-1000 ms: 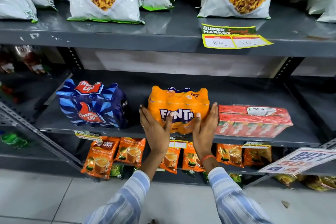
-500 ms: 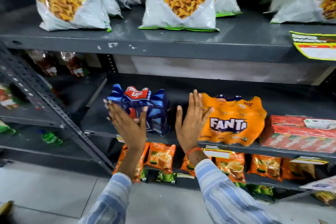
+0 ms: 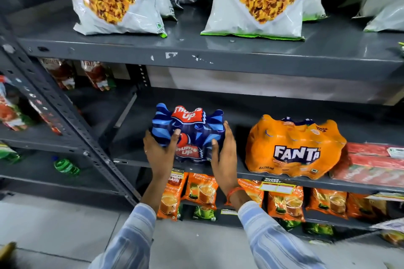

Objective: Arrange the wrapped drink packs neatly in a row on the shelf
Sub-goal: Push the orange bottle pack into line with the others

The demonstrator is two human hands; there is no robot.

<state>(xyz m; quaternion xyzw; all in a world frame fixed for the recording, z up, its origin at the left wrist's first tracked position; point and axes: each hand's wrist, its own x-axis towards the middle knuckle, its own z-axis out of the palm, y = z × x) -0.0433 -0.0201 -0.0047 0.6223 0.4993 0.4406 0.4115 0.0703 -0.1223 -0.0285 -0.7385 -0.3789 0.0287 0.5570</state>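
A blue Thums Up drink pack point(image 3: 192, 131) stands on the grey middle shelf point(image 3: 240, 173), towards its left end. My left hand point(image 3: 160, 150) grips the pack's left front corner and my right hand point(image 3: 223, 153) presses flat against its right side. To the right, with a gap between, an orange Fanta pack point(image 3: 294, 148) stands on the same shelf. A red wrapped pack point(image 3: 371, 164) lies flat against the Fanta pack's right side, partly cut off by the frame edge.
Large snack bags point(image 3: 115, 0) sit on the shelf above. Orange tea pouches point(image 3: 201, 190) hang below the middle shelf's front edge. A slotted grey upright point(image 3: 72, 129) slants down at the left. Beyond it are sauce pouches point(image 3: 96, 74) and a green bottle point(image 3: 66, 167). Grey tiled floor point(image 3: 54, 229) lies below.
My hands left the Fanta pack, moved left and closed on both sides of the Thums Up pack. The view shifted left with them.
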